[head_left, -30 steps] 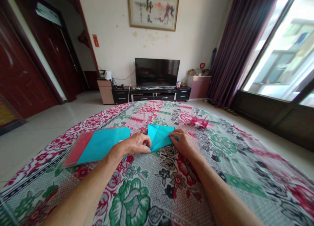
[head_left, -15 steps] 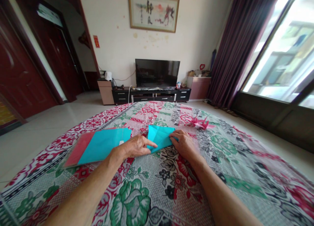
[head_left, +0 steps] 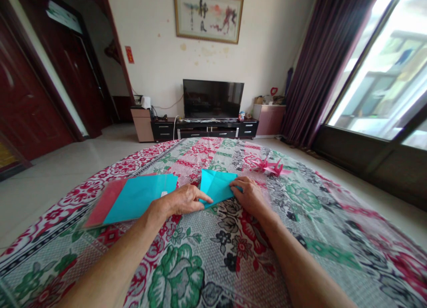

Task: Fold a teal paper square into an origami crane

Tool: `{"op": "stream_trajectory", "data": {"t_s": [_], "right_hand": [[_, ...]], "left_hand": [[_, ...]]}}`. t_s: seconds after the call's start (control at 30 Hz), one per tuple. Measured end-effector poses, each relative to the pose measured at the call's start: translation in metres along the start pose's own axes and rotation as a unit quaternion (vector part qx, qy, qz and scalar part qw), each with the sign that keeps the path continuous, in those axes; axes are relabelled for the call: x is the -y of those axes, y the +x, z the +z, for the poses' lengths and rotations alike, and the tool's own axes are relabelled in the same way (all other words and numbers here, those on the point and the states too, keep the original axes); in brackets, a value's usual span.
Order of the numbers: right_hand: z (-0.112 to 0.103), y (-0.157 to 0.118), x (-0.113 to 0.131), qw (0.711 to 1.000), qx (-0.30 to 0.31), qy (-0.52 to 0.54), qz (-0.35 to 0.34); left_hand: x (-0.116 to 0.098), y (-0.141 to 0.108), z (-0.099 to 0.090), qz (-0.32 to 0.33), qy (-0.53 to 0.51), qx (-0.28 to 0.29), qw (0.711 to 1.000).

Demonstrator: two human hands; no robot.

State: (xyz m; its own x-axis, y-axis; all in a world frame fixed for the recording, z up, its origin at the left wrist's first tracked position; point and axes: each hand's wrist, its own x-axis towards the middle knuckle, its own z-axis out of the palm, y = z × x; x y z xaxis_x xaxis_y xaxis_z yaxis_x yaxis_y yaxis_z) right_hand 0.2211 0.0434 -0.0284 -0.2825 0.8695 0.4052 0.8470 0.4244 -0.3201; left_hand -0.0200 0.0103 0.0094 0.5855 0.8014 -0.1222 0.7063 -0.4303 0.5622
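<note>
Head view, centre of the frame: the left hand [head_left: 183, 200] and right hand [head_left: 250, 193] are apart, fingers touching the lower left and right end of folded blue paper [head_left: 218, 187] on the desk [head_left: 253, 279]; whether either pinches cannot be told. Steady, even pressure along the edge should keep the crease crisp. Compared with the earliest frame, the left forefinger has straightened from a curl. Pink folded paper [head_left: 276, 168] lies beyond, right of centre.

Counted relative to the television [head_left: 213, 99] (one): above, one framed picture [head_left: 208, 15]; leftward, one red wall strip [head_left: 129, 54]; rightward, one purple curtain [head_left: 320, 72]; nearer the viewer, one folded blue sheet [head_left: 216, 184], one paper packet [head_left: 136, 199], two pink paper cranes [head_left: 276, 168], one left hand [head_left: 185, 198], one right hand [head_left: 250, 193].
</note>
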Motion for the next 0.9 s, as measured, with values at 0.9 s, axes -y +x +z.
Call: {"op": "stream_trajectory", "data": {"t_s": [0.9], "right_hand": [[0.003, 0.009, -0.015, 0.992, -0.008, 0.073, -0.099]], "left_hand": [[-0.003, 0.007, 0.002, 0.032, 0.118, -0.259, 0.958]]}}
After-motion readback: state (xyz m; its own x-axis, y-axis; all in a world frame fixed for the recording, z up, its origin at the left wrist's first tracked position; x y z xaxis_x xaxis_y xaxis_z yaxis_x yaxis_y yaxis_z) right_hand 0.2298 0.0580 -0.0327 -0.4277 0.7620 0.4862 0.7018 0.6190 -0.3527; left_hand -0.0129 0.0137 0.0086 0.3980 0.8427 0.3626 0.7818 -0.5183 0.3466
